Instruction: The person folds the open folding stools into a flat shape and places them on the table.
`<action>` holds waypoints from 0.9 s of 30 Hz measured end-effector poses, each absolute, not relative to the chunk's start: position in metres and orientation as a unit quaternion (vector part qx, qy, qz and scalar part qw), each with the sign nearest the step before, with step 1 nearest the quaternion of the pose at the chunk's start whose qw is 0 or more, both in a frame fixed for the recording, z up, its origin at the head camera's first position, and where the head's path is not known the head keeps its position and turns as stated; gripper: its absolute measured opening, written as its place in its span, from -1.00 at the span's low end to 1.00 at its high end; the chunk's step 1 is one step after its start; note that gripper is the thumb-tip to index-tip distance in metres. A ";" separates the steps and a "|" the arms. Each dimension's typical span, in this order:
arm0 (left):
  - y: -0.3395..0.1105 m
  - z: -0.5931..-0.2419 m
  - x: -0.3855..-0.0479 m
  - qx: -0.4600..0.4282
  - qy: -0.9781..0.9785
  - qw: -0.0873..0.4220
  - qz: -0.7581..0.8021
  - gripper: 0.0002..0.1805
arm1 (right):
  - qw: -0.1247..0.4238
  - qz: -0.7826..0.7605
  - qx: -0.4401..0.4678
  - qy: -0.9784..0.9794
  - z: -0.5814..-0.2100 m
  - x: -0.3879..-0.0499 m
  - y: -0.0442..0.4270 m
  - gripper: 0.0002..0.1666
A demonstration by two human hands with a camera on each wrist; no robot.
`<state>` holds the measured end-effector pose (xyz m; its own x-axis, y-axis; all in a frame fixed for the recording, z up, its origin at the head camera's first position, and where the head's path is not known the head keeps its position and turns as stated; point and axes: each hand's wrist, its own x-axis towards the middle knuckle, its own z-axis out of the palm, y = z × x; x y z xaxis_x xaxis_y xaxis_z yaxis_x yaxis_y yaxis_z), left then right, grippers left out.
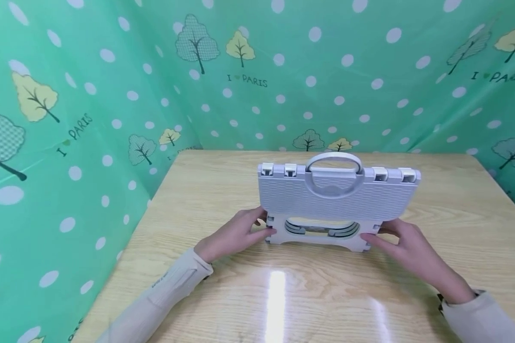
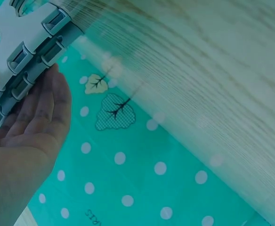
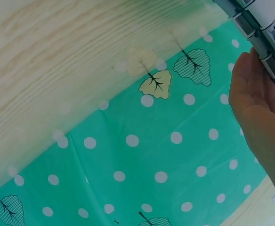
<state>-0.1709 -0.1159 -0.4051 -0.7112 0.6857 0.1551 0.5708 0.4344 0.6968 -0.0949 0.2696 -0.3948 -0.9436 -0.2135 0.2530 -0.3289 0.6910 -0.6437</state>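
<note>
A pale grey plastic folding stool (image 1: 326,195) stands upright on the table in the head view, its loop handle at the top. Below the textured panel shows a leg panel with an oval cut-out. My left hand (image 1: 242,231) grips the leg panel's left edge, thumb in front and fingers behind. At the opposite edge my right hand (image 1: 412,247) holds it the same way. In the left wrist view the fingers of the left hand (image 2: 38,113) lie against the hinged side. The right wrist view has the right hand (image 3: 257,92) against the other hinged edge.
The wood-grain table (image 1: 206,186) extends around the stool, with bright light reflections near its front. A green dotted cloth with printed trees (image 1: 309,81) hangs behind the table and along its sides.
</note>
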 end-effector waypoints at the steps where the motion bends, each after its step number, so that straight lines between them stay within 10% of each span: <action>1: -0.116 -0.405 -0.171 0.373 0.844 0.075 0.378 -0.45 | 0.079 0.363 0.147 -0.917 -0.395 -0.095 0.269 -0.58; 27: -0.116 -0.405 -0.167 0.382 0.842 0.058 0.376 -0.51 | 0.095 0.336 0.160 -0.923 -0.393 -0.093 0.268 -0.65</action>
<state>-0.1670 -0.1156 -0.4054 -0.7012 0.6874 0.1892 0.5998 0.4253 0.6778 -0.0928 0.2680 -0.3934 -0.9308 -0.2315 0.2828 -0.3590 0.7235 -0.5896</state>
